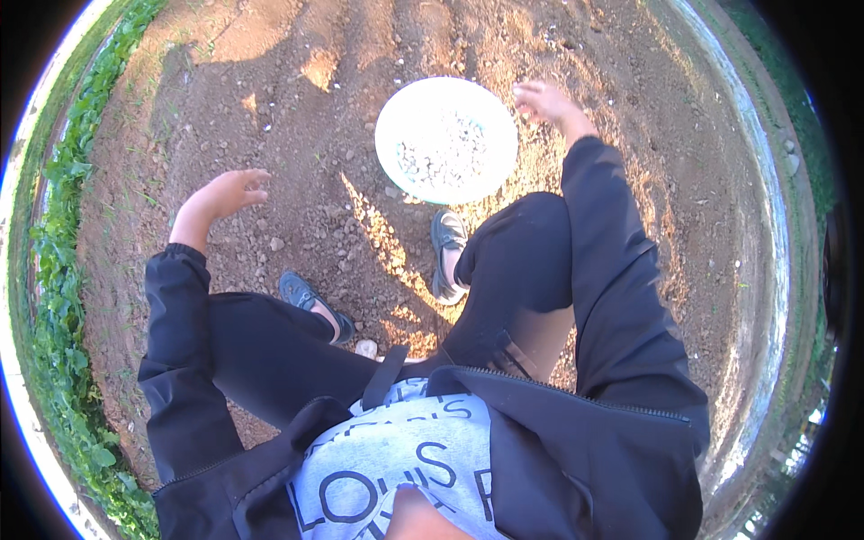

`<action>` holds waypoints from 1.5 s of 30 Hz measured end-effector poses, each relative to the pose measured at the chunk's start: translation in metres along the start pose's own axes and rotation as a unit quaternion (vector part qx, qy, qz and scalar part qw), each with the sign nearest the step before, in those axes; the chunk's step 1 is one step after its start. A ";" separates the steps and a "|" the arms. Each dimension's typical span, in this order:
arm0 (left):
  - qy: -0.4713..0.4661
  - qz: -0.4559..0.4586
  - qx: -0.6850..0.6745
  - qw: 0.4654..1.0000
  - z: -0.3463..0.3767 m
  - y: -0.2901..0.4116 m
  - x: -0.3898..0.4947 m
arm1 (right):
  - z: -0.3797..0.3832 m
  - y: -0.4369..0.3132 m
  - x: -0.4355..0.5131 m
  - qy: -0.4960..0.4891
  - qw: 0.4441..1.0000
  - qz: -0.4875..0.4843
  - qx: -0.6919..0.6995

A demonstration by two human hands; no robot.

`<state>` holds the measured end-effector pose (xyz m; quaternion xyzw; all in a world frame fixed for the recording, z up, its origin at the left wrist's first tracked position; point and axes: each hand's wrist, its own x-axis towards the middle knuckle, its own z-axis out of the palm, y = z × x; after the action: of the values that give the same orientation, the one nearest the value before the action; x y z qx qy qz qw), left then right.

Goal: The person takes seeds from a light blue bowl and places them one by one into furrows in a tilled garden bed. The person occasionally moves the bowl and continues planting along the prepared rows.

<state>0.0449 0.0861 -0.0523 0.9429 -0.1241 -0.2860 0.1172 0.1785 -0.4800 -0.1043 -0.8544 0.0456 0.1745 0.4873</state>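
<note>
My left hand (233, 192) hovers over bare brown soil (297, 202) at the left, its fingers apart and nothing in them. At the upper right, my right hand (540, 101) is just beside the right rim of a round white basin (398, 131), with its fingers loosely bent. Whether it holds something small cannot be told. Many small, pale, seed-like pieces (449, 152) lie in the basin, which stands on the soil in front of my feet; strong light washes out its upper part.
Two dark shoes (447, 233) stand on the cloddy soil below the basin. Shallow furrows (378, 34) run away at the top. A row of leafy green plants (64, 229) lines the left side, and a pale strip (773, 202) curves along the right.
</note>
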 end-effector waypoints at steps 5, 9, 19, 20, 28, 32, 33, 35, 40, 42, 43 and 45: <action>0.022 0.012 -0.010 1.000 -0.003 0.012 0.017 | 0.053 0.176 0.002 0.170 0.964 0.039 0.201; 0.015 -0.015 -0.009 1.000 -0.003 0.004 0.013 | 0.143 0.237 -0.042 0.054 0.831 0.237 0.500; 0.008 -0.019 -0.033 0.999 -0.003 0.002 0.021 | 0.187 0.210 -0.035 -0.001 0.828 0.217 0.516; 0.006 -0.023 -0.031 0.999 -0.003 0.001 0.022 | 0.189 0.208 -0.033 -0.005 0.831 0.212 0.514; -0.002 0.006 -0.004 1.000 -0.001 -0.002 0.037 | 0.202 0.211 -0.016 0.089 0.971 0.030 0.221; -0.026 -0.051 -0.022 0.998 0.007 -0.033 0.007 | 0.264 0.132 -0.016 -0.025 0.902 0.167 0.397; -0.015 -0.028 -0.021 0.999 0.004 -0.026 0.019 | 0.255 0.136 0.001 -0.015 0.900 0.179 0.398; 0.019 0.053 -0.014 0.998 -0.006 0.011 0.070 | 0.197 0.177 0.051 0.043 0.896 0.188 0.400; 0.006 0.016 0.003 1.000 0.005 -0.010 0.052 | 0.282 0.055 0.082 -0.106 0.907 0.099 0.396; -0.005 -0.003 0.002 1.000 0.006 -0.008 0.046 | 0.298 0.016 0.083 -0.076 0.934 0.026 0.348; 0.002 0.002 -0.001 1.000 0.002 0.000 0.050 | 0.284 0.012 0.096 -0.035 0.954 0.011 0.299; 0.012 0.013 -0.006 1.000 -0.004 0.013 0.062 | 0.251 0.004 0.118 0.050 0.979 -0.017 0.196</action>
<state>0.0947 0.0561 -0.0765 0.9438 -0.1333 -0.2741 0.1278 0.2240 -0.2582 -0.2648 -0.7510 0.0883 0.1107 0.6450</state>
